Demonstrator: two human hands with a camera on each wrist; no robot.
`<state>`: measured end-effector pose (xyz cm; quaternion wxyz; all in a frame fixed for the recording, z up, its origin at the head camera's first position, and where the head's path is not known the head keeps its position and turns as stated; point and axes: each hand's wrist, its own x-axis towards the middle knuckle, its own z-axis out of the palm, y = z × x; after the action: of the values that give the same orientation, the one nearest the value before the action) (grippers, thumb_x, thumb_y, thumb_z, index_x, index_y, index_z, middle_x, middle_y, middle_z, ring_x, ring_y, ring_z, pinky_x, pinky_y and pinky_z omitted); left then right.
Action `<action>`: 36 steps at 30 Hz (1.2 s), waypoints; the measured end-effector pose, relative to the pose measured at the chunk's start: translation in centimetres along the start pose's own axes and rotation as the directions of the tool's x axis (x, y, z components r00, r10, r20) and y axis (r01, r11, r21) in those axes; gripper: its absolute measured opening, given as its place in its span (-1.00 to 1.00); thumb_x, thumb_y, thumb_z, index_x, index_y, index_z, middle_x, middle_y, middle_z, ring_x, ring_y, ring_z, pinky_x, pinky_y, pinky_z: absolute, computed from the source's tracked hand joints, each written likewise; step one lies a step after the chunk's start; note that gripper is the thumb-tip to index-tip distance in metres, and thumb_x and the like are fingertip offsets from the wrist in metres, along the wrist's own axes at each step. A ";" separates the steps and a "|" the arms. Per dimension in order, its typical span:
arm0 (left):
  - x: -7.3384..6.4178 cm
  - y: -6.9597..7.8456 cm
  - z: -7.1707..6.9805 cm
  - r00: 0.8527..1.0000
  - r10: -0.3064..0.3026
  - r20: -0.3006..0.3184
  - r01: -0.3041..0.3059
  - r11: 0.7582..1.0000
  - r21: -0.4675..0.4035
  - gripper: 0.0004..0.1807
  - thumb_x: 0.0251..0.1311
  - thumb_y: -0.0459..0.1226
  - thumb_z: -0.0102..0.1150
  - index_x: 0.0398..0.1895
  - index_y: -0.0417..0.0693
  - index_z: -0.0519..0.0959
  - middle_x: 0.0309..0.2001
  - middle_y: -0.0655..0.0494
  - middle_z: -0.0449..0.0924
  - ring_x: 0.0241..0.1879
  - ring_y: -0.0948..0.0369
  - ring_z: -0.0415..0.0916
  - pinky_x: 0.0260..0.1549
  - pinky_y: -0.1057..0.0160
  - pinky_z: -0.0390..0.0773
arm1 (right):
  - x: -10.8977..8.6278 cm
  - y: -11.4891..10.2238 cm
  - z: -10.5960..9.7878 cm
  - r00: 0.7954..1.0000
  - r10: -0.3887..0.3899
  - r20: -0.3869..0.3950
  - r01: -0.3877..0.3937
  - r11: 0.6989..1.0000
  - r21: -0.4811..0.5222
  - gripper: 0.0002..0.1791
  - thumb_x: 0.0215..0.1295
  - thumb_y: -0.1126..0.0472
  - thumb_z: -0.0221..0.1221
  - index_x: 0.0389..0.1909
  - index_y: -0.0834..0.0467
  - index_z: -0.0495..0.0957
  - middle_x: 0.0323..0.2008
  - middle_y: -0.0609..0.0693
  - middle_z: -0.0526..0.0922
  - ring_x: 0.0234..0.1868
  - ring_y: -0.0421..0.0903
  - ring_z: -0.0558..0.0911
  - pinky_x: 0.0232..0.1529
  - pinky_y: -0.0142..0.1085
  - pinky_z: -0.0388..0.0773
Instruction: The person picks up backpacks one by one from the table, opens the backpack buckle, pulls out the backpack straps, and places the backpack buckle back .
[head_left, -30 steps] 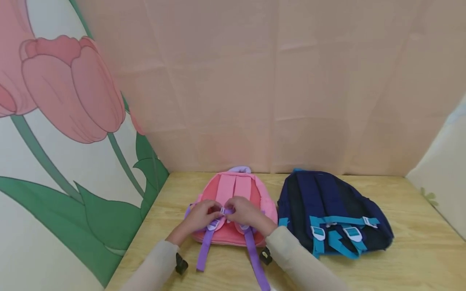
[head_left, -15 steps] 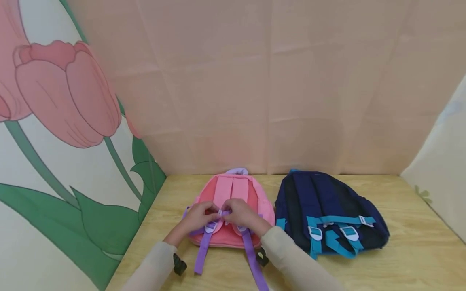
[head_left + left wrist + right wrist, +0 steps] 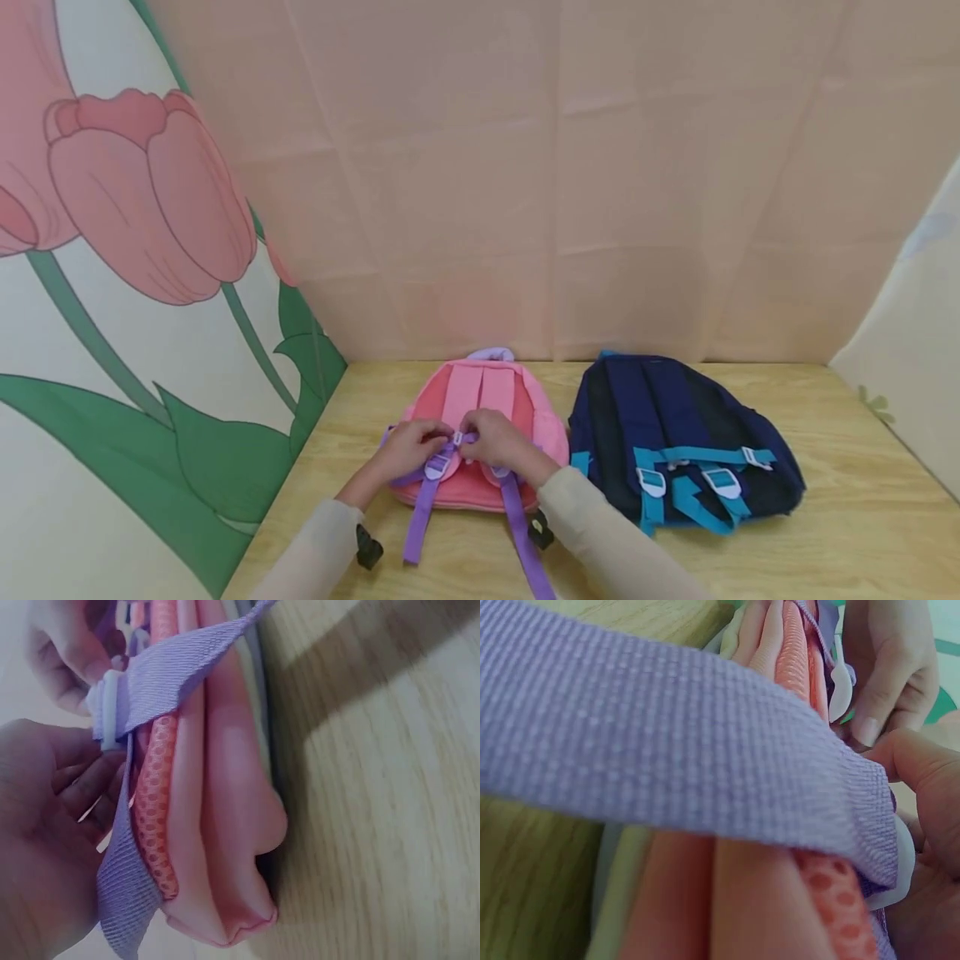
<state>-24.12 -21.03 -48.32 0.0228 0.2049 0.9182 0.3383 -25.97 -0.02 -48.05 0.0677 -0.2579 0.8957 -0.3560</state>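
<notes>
A pink backpack (image 3: 465,385) lies with its shoulder straps facing up, purple webbing hanging from its lower edge. Over its middle, my left hand (image 3: 406,451) pinches a small white buckle (image 3: 458,437) threaded with a purple strap. Close beside it, my right hand (image 3: 497,439) pinches the purple strap (image 3: 471,437) with thumb and fingers. In the left wrist view, a wide purple strap (image 3: 172,675) crosses the backpack's side; a white slider is partly covered by my hands. A broad purple strap (image 3: 675,735) blocks much of the right wrist view.
A dark blue backpack (image 3: 675,408) with turquoise straps lies right of the pink one, nearly touching it. Black plastic buckles (image 3: 368,547) lie near the forearms. A beige cloth wall (image 3: 450,167) stands behind the wooden table (image 3: 862,467), and a tulip-printed wall (image 3: 150,192) on the left.
The head view has shifted slightly. Both hands stay together at the middle of the pink backpack, with only small finger movements around the white buckle.
</notes>
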 end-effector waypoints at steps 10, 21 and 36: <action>0.7 -0.2 1.1 1.000 0.025 -0.010 -0.024 0.998 0.064 -0.78 0.28 -0.25 0.34 -0.02 -0.02 0.68 -0.12 0.19 0.62 -0.13 0.25 0.50 -0.11 0.19 0.51 | -0.3 0.1 -0.5 0.999 -0.034 -0.028 0.034 0.999 0.022 -0.73 0.09 0.28 0.44 -0.16 0.12 0.68 -0.24 -0.06 0.70 -0.24 -0.17 0.58 -0.16 -0.25 0.58; 0.7 0.3 2.1 0.998 0.041 -0.056 -0.038 0.997 0.060 -0.76 0.21 -0.22 0.43 -0.06 0.00 0.72 -0.15 0.21 0.67 -0.09 0.23 0.56 -0.05 0.15 0.54 | -1.0 0.2 -1.1 0.991 -0.116 -0.074 0.116 0.993 -0.009 -0.75 0.02 0.26 0.48 -0.24 0.10 0.70 -0.30 -0.11 0.69 -0.30 -0.20 0.55 -0.23 -0.31 0.52; 0.8 0.7 2.3 0.997 0.036 -0.072 -0.033 0.999 0.038 -0.78 0.19 -0.19 0.45 -0.10 0.07 0.72 -0.20 0.26 0.68 -0.15 0.27 0.58 -0.09 0.21 0.56 | -1.4 0.7 -1.6 0.994 -0.092 -0.064 0.093 0.996 0.012 -0.70 0.06 0.27 0.48 -0.15 0.12 0.69 -0.27 -0.11 0.68 -0.27 -0.18 0.55 -0.19 -0.27 0.54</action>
<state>-24.24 -18.87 -49.56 -0.0200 0.2086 0.9208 0.3289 -25.53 2.12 -47.41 0.0245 -0.2870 0.8818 -0.3734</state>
